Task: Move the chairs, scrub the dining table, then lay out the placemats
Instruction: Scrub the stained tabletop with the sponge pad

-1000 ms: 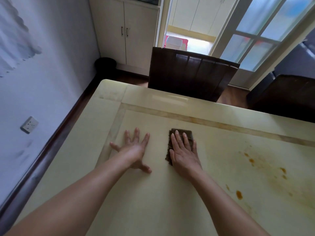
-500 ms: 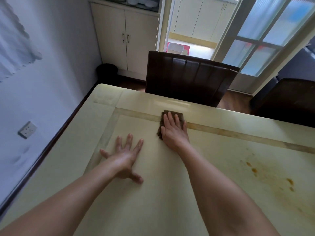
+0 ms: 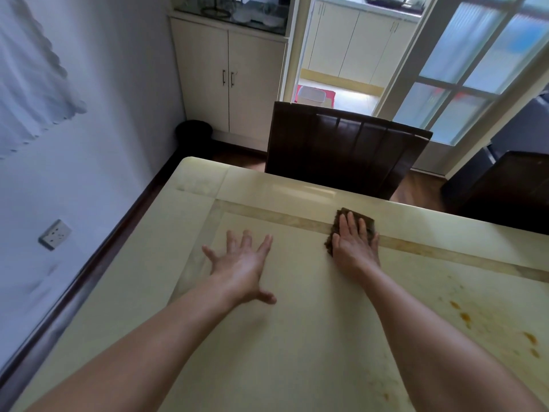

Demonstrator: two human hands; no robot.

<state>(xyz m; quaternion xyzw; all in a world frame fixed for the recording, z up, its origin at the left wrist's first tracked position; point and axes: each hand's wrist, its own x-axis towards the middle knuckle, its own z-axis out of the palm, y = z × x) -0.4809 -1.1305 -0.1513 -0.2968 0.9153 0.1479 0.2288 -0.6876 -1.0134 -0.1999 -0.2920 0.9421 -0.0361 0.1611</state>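
Observation:
A cream dining table (image 3: 297, 337) with a tan inlaid border fills the lower view. My right hand (image 3: 353, 248) lies flat on a dark brown scrub pad (image 3: 352, 215), pressing it onto the tan border strip near the far edge. My left hand (image 3: 240, 266) rests flat on the tabletop with fingers spread, to the left of the pad and holding nothing. Orange-brown stains (image 3: 465, 316) mark the table at the right. A dark brown chair (image 3: 341, 150) stands against the far edge, and a second dark chair (image 3: 505, 185) stands at the far right.
A white wall with a socket (image 3: 55, 234) runs close along the table's left side. A black bin (image 3: 194, 133) sits by cream cabinets (image 3: 228, 81). Behind the chairs are a doorway and a glass-paned door (image 3: 463, 69).
My right hand has slid the scrub pad away from me, up onto the tan border, and then to the right. My left hand stays planted flat on the table.

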